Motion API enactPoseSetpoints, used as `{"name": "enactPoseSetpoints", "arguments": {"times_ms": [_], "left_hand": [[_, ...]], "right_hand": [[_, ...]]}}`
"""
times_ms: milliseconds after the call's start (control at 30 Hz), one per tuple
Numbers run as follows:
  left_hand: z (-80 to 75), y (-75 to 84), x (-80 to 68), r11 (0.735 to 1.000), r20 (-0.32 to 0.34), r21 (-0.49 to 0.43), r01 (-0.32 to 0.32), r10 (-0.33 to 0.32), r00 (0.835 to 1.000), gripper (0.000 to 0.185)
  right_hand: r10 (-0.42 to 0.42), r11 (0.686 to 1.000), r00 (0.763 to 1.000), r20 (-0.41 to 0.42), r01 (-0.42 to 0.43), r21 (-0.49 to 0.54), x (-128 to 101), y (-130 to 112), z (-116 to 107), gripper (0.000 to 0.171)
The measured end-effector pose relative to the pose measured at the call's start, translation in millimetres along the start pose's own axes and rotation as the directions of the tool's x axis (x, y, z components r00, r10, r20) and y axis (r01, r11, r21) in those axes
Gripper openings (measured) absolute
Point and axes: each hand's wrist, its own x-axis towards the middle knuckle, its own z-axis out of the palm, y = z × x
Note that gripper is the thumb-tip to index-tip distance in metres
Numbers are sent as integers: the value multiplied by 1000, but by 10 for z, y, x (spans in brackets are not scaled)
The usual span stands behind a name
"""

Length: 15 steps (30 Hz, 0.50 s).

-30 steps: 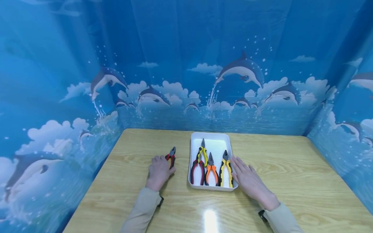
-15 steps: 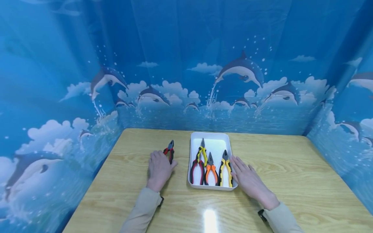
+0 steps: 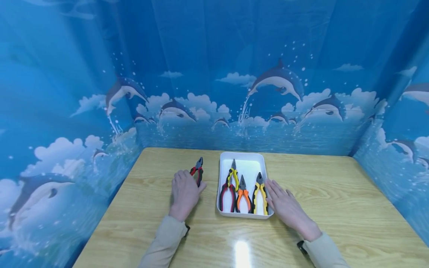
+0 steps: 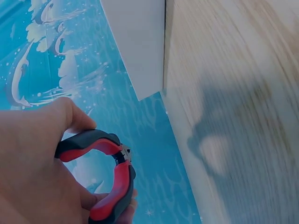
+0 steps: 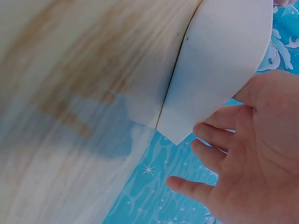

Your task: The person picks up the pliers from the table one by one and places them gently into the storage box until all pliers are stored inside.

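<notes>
My left hand (image 3: pixel 185 195) grips pliers (image 3: pixel 199 163) with red and black handles, left of a white tray (image 3: pixel 249 157). In the left wrist view the thumb lies on one handle (image 4: pixel 88 140) and fingers wrap the other; the handles are spread, and a shadow falls on the table. The tray holds orange-handled pliers (image 3: pixel 245 199), yellow-and-black pliers (image 3: pixel 256 197) at the right, and, at the left, yellow-and-black handles (image 3: pixel 236 180) overlapping red-and-black handles (image 3: pixel 223 195). My right hand (image 3: pixel 288 210) has its fingers extended against the tray's right side, with fingertips at the wall (image 5: pixel 210 70).
The tray stands on a wood-grain table (image 3: pixel 321 178), close to its far edge. Blue curtains (image 3: pixel 207 74) printed with dolphins and clouds hang behind the table and along both sides.
My left hand has shifted slightly with the red-and-black pliers, whose tips now point farther toward the table's far edge. The right hand and the tray have stayed in place.
</notes>
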Motion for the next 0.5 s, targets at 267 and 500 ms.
{"name": "enactPoseSetpoints", "arguments": {"times_ms": [267,500], "left_hand": [[-64,104,-24,998,89,54,-29,25,996,77],[-133,294,-29,994,184,81,-71,55,981,85]], "right_hand": [[-7,1000,1000,-8,8,9,5,14,13,57],[-5,1000,1000,-8,5,1,-1,4,1,57]]}}
